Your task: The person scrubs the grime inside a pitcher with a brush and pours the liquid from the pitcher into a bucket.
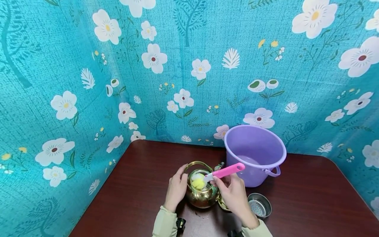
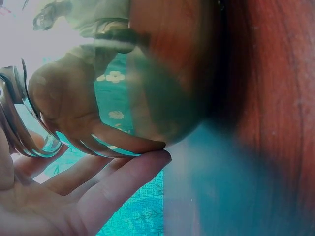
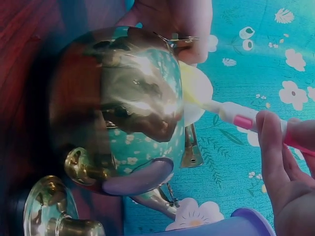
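Note:
A shiny brass kettle (image 1: 202, 199) stands uncovered on the table, its hoop handle raised. My left hand (image 1: 177, 188) holds it from the left; in the left wrist view some fingers (image 2: 123, 189) lie along the round belly and others reach the handle's base. Between thumb and fingers, my right hand (image 1: 235, 194) grips a cleaning brush (image 1: 229, 170) with a pink handle. The brush's yellow and white sponge head (image 3: 197, 91) sits at the kettle's mouth, partly inside. Beside the kettle lies its brass lid (image 3: 49, 209), mostly hidden by my right hand in the head view.
A purple bucket (image 1: 256, 158) stands behind and to the right of the kettle. To the right of my right wrist is a small metal strainer (image 1: 259, 205) with a perforated bottom. Flowered blue cloth (image 1: 189, 82) hangs along the dark wooden table's (image 1: 142, 171) back and left edges.

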Motion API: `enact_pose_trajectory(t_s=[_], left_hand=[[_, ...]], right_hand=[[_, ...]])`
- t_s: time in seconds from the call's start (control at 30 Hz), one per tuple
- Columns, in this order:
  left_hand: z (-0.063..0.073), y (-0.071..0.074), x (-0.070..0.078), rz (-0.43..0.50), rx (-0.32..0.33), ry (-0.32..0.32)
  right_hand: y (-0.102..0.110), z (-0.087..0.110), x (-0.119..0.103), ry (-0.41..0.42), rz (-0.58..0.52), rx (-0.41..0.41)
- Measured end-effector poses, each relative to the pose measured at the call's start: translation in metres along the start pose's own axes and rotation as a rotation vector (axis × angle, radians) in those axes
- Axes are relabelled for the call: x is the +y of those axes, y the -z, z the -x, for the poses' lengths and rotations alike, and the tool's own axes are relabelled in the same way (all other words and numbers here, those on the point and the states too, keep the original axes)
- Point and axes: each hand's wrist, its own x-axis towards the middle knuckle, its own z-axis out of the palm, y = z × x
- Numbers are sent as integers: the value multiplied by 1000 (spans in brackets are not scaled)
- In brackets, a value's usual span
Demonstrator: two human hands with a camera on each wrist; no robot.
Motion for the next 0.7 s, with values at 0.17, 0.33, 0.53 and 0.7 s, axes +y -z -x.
enact_pose_trajectory(t_s=[0.17, 0.33, 0.53, 0.7], left_hand=[[0, 2, 0, 9, -21, -8], [0, 1, -1, 1, -10, -17], [0, 1, -2, -2, -2, -16], [-1, 1, -2, -6, -10, -4]], right_hand=[[-2, 4, 1, 44, -8, -8], [-5, 5, 3, 277, -7, 1], [-7, 4, 5, 463, 105, 24], [-7, 3, 4, 497, 169, 30]])
